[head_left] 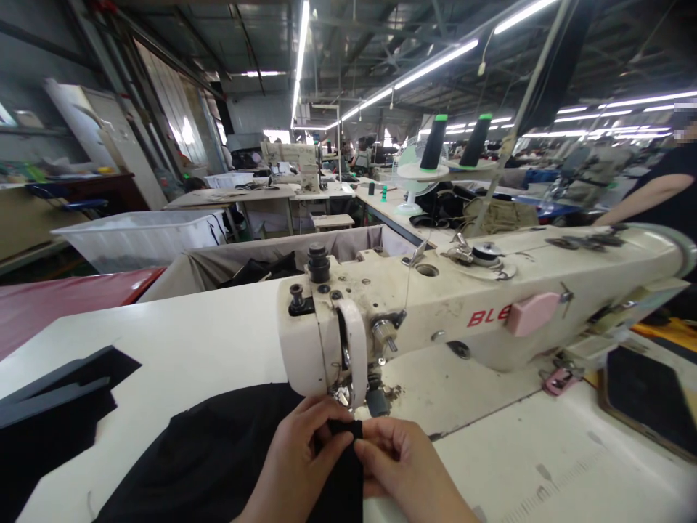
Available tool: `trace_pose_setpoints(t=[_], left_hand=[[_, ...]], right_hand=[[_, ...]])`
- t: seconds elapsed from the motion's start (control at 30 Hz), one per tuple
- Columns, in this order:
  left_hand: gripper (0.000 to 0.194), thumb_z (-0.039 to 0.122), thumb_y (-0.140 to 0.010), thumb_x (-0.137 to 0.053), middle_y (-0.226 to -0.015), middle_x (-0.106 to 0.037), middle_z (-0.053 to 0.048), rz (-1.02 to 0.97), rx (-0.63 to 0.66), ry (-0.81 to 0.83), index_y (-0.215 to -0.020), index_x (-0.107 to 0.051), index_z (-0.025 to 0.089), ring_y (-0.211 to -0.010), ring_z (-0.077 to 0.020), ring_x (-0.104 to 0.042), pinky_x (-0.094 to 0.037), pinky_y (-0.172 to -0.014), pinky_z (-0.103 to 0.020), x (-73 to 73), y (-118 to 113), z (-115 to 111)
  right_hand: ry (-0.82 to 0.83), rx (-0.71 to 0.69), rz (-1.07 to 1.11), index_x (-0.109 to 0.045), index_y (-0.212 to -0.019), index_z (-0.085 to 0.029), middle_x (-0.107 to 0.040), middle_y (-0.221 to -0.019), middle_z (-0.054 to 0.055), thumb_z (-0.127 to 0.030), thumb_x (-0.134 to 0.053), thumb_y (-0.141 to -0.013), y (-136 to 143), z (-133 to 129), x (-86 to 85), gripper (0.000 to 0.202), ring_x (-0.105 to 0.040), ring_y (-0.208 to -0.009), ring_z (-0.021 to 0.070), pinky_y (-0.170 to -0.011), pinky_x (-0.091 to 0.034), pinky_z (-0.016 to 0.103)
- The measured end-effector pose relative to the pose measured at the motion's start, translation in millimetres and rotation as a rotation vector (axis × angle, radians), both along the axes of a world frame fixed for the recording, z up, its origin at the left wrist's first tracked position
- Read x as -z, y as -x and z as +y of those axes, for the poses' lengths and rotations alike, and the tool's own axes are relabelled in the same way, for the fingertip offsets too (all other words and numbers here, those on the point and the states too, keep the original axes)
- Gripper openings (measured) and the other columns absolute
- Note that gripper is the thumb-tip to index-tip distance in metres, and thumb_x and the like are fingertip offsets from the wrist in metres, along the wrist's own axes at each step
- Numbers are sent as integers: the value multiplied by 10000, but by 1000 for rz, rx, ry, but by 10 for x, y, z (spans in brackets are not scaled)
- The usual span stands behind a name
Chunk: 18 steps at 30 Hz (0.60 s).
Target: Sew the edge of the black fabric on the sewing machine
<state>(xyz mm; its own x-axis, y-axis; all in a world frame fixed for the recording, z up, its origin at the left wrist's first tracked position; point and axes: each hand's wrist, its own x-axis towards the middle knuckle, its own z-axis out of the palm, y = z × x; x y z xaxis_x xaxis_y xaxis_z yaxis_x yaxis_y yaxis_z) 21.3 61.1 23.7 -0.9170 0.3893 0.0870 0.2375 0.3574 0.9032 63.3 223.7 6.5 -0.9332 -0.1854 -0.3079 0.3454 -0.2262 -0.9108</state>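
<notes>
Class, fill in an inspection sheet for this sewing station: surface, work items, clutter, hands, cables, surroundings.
Surface: white table, scuffed beside the machine.
Work items: black fabric lies under the sewing machine, its edge at the presser foot.
Clutter: dark cut pieces at left; pink pad on the machine.
Hands: left hand and right hand both pinch the fabric edge.
Cables: nothing seen; only a thread runs up from the machine.
Surroundings: thread cones, fabric-lined bin, another person's arm.

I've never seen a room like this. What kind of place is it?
Most likely a clothing factory. A big sewing machine sits on the table, both hands pinch black fabric at its needle, thread cones stand behind, and more sewing tables fill the long hall.
</notes>
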Motion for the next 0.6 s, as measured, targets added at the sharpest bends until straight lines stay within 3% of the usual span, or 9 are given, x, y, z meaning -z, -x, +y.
trace_pose_setpoints(t=[0.13,0.23,0.43,0.6], left_hand=[[178,232,-900,-539,-1020,-618,-18,30,54,-74,-977,-693,277,-927,-160,-631,-517,-802,-234,43,-5,-15],[125,243,-892,-560,-956,-605,-20,-4,49,-78,-902,-685,245,-829,-147,-636,-514,-711,-214,50,2,-21],[117,237,-950,-491,-918,-603,-12,62,84,-64,-898,-594,213,-866,-138,-596,-472,-799,-218,4,-11,-1],[122,278,-955,-483,-896,-610,-7,48,74,-85,-906,-576,217,-835,-143,-594,-473,-763,-215,26,-32,-12]], right_hand=[[52,-63,10,-667,-890,-135,-675,-770,44,-490,-715,-762,8,-4,-72,381,-676,-713,211,-699,-551,318],[71,-71,2,-667,-889,-124,-684,-783,65,-487,-706,-742,19,-18,-121,394,-679,-716,223,-696,-548,331],[-166,92,0,-655,-750,-124,-614,-621,28,-492,-682,-657,49,-34,-139,380,-611,-589,181,-616,-541,310],[-163,78,-3,-663,-722,-122,-644,-641,55,-569,-662,-675,52,-24,-131,449,-653,-640,226,-651,-559,346]])
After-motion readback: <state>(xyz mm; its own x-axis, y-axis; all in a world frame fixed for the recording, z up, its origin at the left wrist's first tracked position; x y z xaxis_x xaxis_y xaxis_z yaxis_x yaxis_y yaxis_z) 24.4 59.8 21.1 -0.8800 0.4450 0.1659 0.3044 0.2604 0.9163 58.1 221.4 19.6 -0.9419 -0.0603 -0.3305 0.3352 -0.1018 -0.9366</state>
